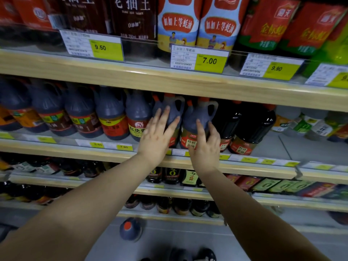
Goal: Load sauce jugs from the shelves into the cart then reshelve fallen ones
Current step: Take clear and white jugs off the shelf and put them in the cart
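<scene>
Touching shelved dark-sauce jugs (pixel 197 115): left hand (pixel 154 142), right hand (pixel 204 147).

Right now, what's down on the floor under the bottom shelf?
One dark jug with an orange cap sits on the grey floor. The arms hide the floor beside it; dark shapes at the lower edge are unclear.

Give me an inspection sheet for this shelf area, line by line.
Surface: wood-edged middle shelf, stocked with dark jugs.
Job's things: two orange-capped jugs side by side, left jug and right jug, both upright.
Clutter: one low jug below the shelves, seen from above.
Hands: left hand with straight fingers on the left jug; right hand on the right jug, grip unclear.
Cables: nothing seen.
Surroundings: upper-shelf bottles; price tag reading 7.00.
</scene>
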